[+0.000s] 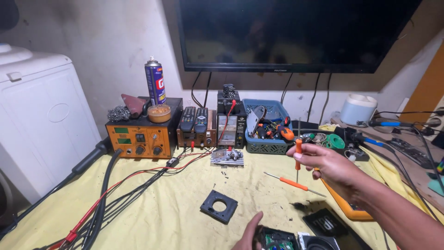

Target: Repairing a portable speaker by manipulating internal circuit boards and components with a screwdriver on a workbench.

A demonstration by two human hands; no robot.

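Screwdriver (298, 150) with an orange handle stands upright, pinched in the right hand (326, 166) fingers, above a second orange screwdriver (292, 183) on the yellow cloth (162, 208). Left hand (249, 234), fingers curled, touches an opened device (277, 240) below that second screwdriver.

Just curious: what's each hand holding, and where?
Right hand pinches a screwdriver by its orange handle. Left hand rests on an opened device.
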